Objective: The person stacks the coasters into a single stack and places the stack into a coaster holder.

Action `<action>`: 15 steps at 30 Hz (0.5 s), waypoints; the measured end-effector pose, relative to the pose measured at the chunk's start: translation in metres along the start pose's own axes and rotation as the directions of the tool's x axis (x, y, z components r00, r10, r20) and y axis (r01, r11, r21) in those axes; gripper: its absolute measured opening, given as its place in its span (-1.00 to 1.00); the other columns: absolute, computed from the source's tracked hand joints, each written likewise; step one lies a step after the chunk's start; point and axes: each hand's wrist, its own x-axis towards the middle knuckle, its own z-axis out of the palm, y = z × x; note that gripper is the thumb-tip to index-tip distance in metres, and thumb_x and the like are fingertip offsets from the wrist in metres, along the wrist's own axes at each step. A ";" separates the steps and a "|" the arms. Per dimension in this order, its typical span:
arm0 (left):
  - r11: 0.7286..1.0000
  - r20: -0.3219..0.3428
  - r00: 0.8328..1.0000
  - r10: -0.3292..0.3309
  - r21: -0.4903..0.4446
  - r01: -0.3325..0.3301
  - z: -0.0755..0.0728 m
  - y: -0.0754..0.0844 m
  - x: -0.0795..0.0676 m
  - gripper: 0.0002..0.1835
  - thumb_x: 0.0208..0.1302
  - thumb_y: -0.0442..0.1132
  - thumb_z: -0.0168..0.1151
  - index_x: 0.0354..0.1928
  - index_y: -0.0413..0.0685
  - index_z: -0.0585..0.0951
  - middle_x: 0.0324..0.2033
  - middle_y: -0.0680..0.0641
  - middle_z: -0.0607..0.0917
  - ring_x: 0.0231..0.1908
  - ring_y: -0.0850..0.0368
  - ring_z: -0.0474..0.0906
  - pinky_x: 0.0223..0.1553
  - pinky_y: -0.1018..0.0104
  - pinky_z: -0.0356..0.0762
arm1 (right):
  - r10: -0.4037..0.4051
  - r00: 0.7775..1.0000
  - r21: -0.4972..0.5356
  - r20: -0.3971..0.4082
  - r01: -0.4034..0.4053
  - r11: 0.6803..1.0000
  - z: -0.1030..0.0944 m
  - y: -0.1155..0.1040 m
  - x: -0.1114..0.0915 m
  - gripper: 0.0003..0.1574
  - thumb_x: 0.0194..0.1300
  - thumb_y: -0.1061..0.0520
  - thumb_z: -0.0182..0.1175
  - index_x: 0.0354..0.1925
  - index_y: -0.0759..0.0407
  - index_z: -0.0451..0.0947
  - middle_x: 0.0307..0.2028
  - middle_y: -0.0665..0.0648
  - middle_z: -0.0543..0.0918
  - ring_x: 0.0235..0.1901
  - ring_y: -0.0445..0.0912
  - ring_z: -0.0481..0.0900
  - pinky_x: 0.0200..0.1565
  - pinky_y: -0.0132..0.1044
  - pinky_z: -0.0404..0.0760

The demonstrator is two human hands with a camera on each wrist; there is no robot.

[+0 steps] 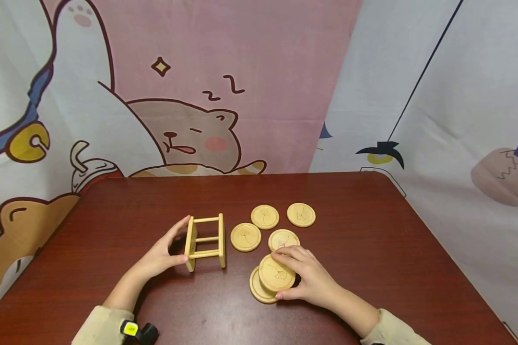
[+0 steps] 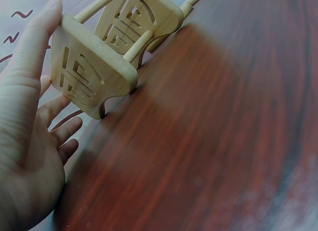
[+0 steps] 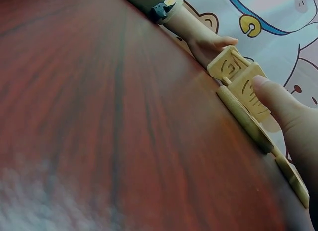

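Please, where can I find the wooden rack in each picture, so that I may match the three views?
Head: the wooden rack is left of centre, in the lower half.
Left wrist: upper left, cut by the top edge.
Right wrist: upper right, partly covered by the right hand.
Shared landmark: the left hand, at the rack in all three views.

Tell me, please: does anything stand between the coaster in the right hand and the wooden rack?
Nothing upright is visible between the held coaster and the wooden rack. One flat coaster lies on the table beside the rack, close to the direct line.
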 end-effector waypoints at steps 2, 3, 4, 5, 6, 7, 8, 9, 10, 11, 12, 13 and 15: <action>1.000 0.001 1.000 -0.003 -0.001 0.003 0.000 0.000 0.000 0.02 0.07 -0.12 0.44 0.47 -0.19 0.05 0.32 -0.26 0.30 0.26 0.24 0.24 0.15 0.34 0.17 | 0.001 1.000 0.000 0.006 -0.001 1.000 0.001 -0.002 0.000 0.04 -0.13 -0.46 0.36 0.23 0.05 0.48 0.15 -0.02 0.48 0.17 -0.08 0.37 0.09 0.03 0.33; 1.000 0.001 1.000 -0.007 -0.003 0.007 0.000 0.000 0.000 0.02 0.07 -0.12 0.44 0.47 -0.19 0.05 0.32 -0.26 0.30 0.26 0.24 0.24 0.16 0.35 0.17 | -0.003 1.000 0.002 0.009 0.003 1.000 0.001 -0.003 0.001 0.04 -0.13 -0.46 0.36 0.23 0.05 0.48 0.15 -0.02 0.48 0.16 -0.09 0.37 0.09 0.03 0.34; 1.000 0.001 1.000 -0.010 -0.003 0.010 0.000 0.000 0.000 0.02 0.07 -0.12 0.44 0.47 -0.20 0.05 0.32 -0.26 0.30 0.26 0.25 0.24 0.16 0.35 0.17 | -0.009 1.000 0.004 0.012 0.008 1.000 0.002 -0.004 0.002 0.04 -0.13 -0.45 0.37 0.23 0.05 0.48 0.15 -0.02 0.48 0.16 -0.09 0.37 0.09 0.02 0.34; 1.000 0.001 1.000 -0.011 -0.002 0.011 0.000 0.000 0.000 0.02 0.06 -0.12 0.44 0.47 -0.21 0.05 0.31 -0.26 0.31 0.25 0.25 0.24 0.16 0.35 0.17 | -0.012 1.000 0.008 0.017 0.012 1.000 0.003 -0.005 0.002 0.05 -0.14 -0.45 0.37 0.23 0.06 0.48 0.15 -0.01 0.48 0.16 -0.10 0.36 0.09 0.01 0.34; 1.000 0.001 1.000 -0.011 0.000 0.011 0.000 0.000 0.000 0.02 0.06 -0.12 0.44 0.46 -0.22 0.05 0.31 -0.26 0.31 0.25 0.24 0.25 0.16 0.35 0.17 | -0.017 1.000 0.013 0.021 0.017 1.000 0.003 -0.007 0.003 0.05 -0.14 -0.44 0.38 0.23 0.06 0.48 0.15 -0.01 0.48 0.16 -0.10 0.36 0.09 0.01 0.34; 1.000 0.001 1.000 -0.011 0.001 0.011 0.000 0.000 0.000 0.02 0.06 -0.12 0.44 0.46 -0.22 0.05 0.31 -0.27 0.32 0.25 0.24 0.25 0.16 0.35 0.17 | -0.023 0.999 0.017 0.026 0.022 1.000 0.004 -0.008 0.003 0.05 -0.14 -0.43 0.39 0.23 0.07 0.48 0.15 -0.01 0.48 0.17 -0.10 0.36 0.09 0.01 0.34; 1.000 0.001 1.000 -0.008 0.003 0.008 0.000 0.000 0.000 0.02 0.06 -0.12 0.44 0.46 -0.23 0.05 0.30 -0.28 0.32 0.25 0.23 0.25 0.15 0.35 0.17 | -0.029 0.999 0.022 0.030 0.028 0.999 0.005 -0.009 0.004 0.06 -0.15 -0.43 0.39 0.23 0.07 0.48 0.15 -0.01 0.48 0.17 -0.10 0.36 0.09 0.01 0.34; 1.000 0.001 1.000 -0.008 0.005 0.008 0.000 0.000 0.000 0.02 0.06 -0.12 0.44 0.46 -0.23 0.05 0.30 -0.28 0.32 0.25 0.22 0.26 0.15 0.35 0.17 | -0.035 0.999 0.024 0.033 0.034 0.999 0.005 -0.010 0.005 0.06 -0.15 -0.43 0.40 0.23 0.08 0.48 0.15 0.00 0.49 0.17 -0.09 0.36 0.10 0.01 0.34; 1.000 0.001 1.000 -0.005 0.008 0.005 0.000 0.000 0.000 0.02 0.07 -0.12 0.44 0.46 -0.23 0.05 0.30 -0.28 0.33 0.25 0.22 0.26 0.15 0.35 0.18 | -0.037 0.999 0.025 0.038 0.036 0.999 0.006 -0.011 0.005 0.06 -0.16 -0.43 0.40 0.23 0.08 0.48 0.15 0.00 0.49 0.18 -0.09 0.35 0.10 0.02 0.34; 1.000 0.002 1.000 -0.004 0.008 0.004 0.000 0.000 0.000 0.02 0.07 -0.11 0.44 0.46 -0.23 0.05 0.29 -0.28 0.33 0.24 0.21 0.26 0.15 0.35 0.18 | -0.038 0.998 0.026 0.044 0.037 0.999 0.006 -0.011 0.005 0.07 -0.16 -0.43 0.40 0.23 0.08 0.48 0.15 0.00 0.48 0.18 -0.08 0.35 0.11 0.02 0.33; 1.000 0.003 1.000 -0.005 0.008 0.005 0.000 0.000 0.000 0.02 0.07 -0.10 0.44 0.46 -0.23 0.05 0.30 -0.28 0.33 0.24 0.21 0.26 0.15 0.36 0.17 | -0.037 0.998 0.026 0.049 0.036 0.999 0.007 -0.012 0.005 0.07 -0.16 -0.43 0.40 0.23 0.07 0.48 0.15 0.00 0.48 0.19 -0.08 0.34 0.12 0.02 0.33; 1.000 0.004 1.000 -0.007 0.007 0.007 0.000 0.000 0.000 0.02 0.07 -0.10 0.44 0.46 -0.22 0.05 0.30 -0.27 0.33 0.24 0.21 0.26 0.15 0.36 0.17 | -0.036 0.998 0.025 0.054 0.035 0.999 0.007 -0.012 0.005 0.07 -0.17 -0.44 0.39 0.23 0.07 0.48 0.15 0.00 0.49 0.19 -0.07 0.34 0.13 0.03 0.32; 1.000 0.004 1.000 -0.011 0.007 0.011 0.000 0.000 0.000 0.03 0.07 -0.09 0.44 0.46 -0.23 0.05 0.30 -0.26 0.32 0.25 0.22 0.26 0.15 0.37 0.17 | -0.027 0.997 0.023 0.068 0.026 0.999 0.008 -0.012 0.005 0.07 -0.16 -0.45 0.38 0.24 0.07 0.48 0.16 0.00 0.48 0.20 -0.07 0.34 0.14 0.02 0.31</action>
